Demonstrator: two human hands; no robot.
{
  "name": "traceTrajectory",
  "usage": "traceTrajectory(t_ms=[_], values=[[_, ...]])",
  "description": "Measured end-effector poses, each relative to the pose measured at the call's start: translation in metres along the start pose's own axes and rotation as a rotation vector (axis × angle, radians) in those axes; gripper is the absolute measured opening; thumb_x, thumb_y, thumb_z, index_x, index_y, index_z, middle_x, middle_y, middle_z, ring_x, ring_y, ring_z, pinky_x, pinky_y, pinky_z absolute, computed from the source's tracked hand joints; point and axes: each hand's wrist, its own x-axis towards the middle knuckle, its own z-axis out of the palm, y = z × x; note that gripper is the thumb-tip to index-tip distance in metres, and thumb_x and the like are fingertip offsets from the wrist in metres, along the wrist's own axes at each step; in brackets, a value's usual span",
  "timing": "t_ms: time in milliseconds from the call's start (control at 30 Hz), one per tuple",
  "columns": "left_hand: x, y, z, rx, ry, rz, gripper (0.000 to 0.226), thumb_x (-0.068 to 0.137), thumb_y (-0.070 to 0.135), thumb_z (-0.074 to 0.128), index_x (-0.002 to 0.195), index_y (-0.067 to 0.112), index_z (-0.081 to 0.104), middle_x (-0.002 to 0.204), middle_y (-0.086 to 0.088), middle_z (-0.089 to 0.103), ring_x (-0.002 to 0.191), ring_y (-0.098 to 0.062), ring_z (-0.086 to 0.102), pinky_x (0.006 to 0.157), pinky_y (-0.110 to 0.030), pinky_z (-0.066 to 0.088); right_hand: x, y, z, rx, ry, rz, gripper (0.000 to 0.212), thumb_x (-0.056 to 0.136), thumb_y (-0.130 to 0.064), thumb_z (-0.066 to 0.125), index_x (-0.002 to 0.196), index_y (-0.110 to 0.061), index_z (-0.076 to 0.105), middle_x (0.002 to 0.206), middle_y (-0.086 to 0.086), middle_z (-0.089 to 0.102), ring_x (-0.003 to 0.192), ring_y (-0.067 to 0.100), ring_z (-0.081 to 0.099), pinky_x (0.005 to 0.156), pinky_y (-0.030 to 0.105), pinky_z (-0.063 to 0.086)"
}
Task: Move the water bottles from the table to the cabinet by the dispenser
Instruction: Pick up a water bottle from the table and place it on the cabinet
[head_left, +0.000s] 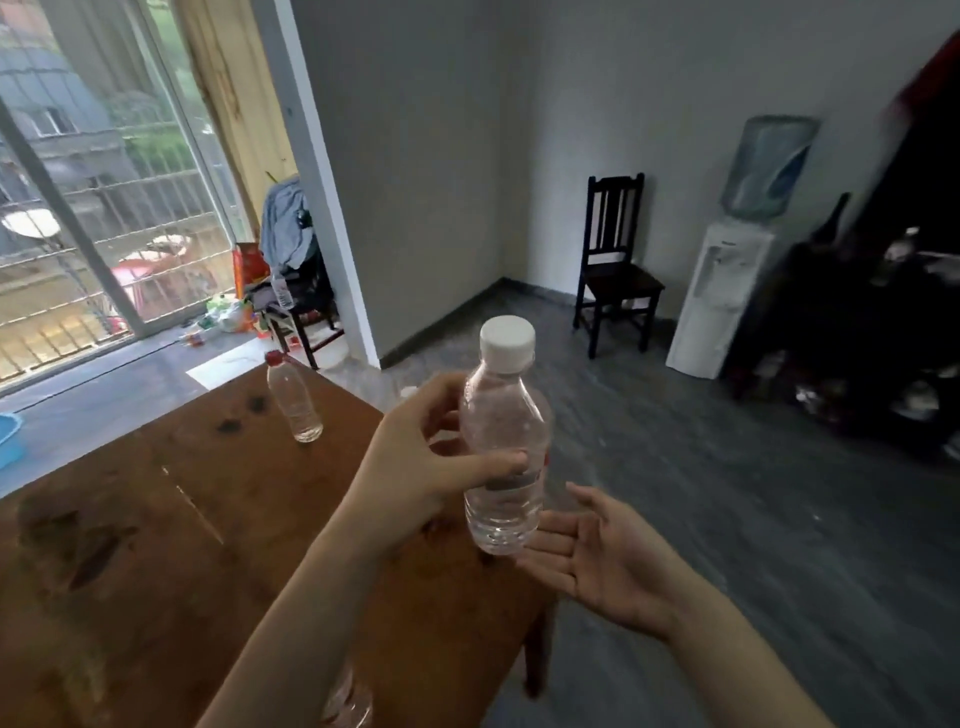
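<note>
Clear plastic bottle (503, 447), white cap, upright in left hand (415, 467) grip.

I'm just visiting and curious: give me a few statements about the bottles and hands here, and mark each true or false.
1. The left hand holds the clear plastic bottle with the white cap upright. True.
2. The right hand is clenched in a fist. False: it is open, palm up, beside the bottle's base.
3. A clear plastic bottle with a red cap stands on the brown wooden table. True.
4. The white water dispenser has no jug on top. False: a large blue jug sits on it.
5. The dark wooden chair lies tipped over. False: it stands upright by the wall.
</note>
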Motion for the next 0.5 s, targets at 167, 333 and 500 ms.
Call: traceTrajectory(t_ms=[167, 333, 500], values=[[0.053, 0.007, 0.077, -0.060, -0.076, 0.027, 0.063, 0.060, 0.036, 0.090, 0.118, 0.033, 0.067, 0.112, 0.004, 0.075, 0.107, -0.016, 0.071, 0.096, -0.041, 0.058, -0.019, -0.055, -0.066, 0.005, 0.049, -0.040, 0.059, 0.099, -0.040, 0.039, 0.110, 0.010, 0.068, 0.110, 0.027, 0.070, 0.087, 0.031, 0.073, 0.080, 0.035, 0.060], [0.100, 0.014, 0.146, -0.091, -0.136, 0.056, 0.060, 0.060, 0.037, 0.090, 0.116, 0.036, 0.067, 0.111, 0.005, 0.076, 0.106, -0.017, 0.072, 0.094, -0.038, 0.058, -0.035, -0.105, -0.125, 0.019, 0.094, -0.065, 0.063, 0.101, -0.042, 0.037, 0.125, 0.011, 0.060, 0.124, 0.029, 0.065, 0.104, 0.034, 0.069, 0.082, 0.034, 0.060], [0.139, 0.018, 0.202, -0.107, -0.201, 0.044, 0.061, 0.061, 0.034, 0.091, 0.117, 0.031, 0.067, 0.109, 0.004, 0.075, 0.104, -0.017, 0.072, 0.096, -0.042, 0.058, -0.044, -0.146, -0.172, 0.032, 0.172, -0.085, 0.064, 0.100, -0.044, 0.037, 0.126, 0.010, 0.059, 0.123, 0.028, 0.065, 0.113, 0.035, 0.066, 0.088, 0.035, 0.058]])
